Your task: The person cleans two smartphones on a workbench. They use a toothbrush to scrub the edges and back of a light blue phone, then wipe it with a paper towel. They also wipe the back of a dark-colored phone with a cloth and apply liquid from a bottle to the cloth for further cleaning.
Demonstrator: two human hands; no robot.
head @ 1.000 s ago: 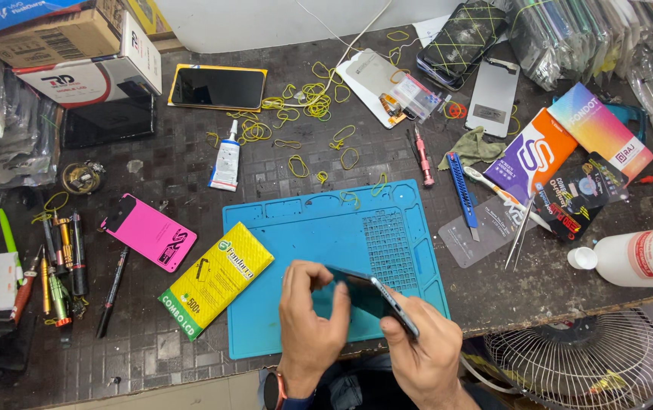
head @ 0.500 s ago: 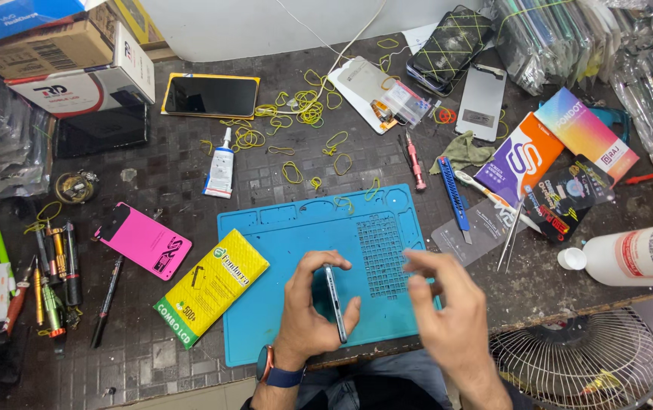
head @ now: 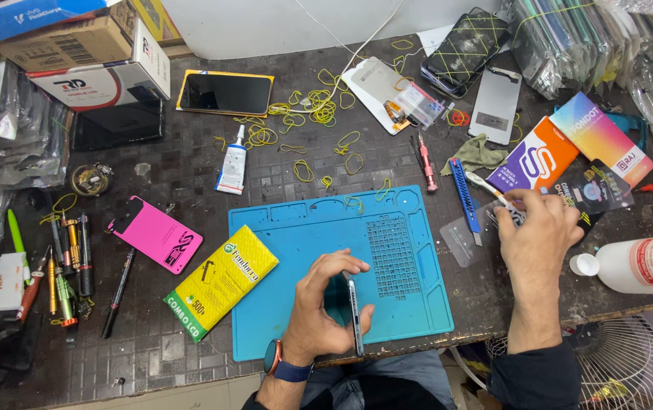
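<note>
My left hand (head: 325,310) grips a dark phone (head: 354,313) standing on its edge over the near part of the blue work mat (head: 288,235). My right hand (head: 535,237) has reached off the mat to the right, fingers curled down on the table among small tools: a white brush-like tool (head: 484,184) pokes out above the fingers and a blue knife (head: 463,193) lies just left of it. Whether the right hand grips anything is hidden under the fingers.
A yellow packet (head: 222,279) and a pink case (head: 158,233) lie left of the mat. A glue tube (head: 232,164), yellow rubber bands (head: 319,106), phones and boxes fill the back. A white bottle (head: 649,263) lies at the right edge, tools (head: 64,262) at the left.
My right hand let go of the phone and moved right, off the mat, to the tools. My left hand turned the phone from flat onto its edge and keeps holding it.
</note>
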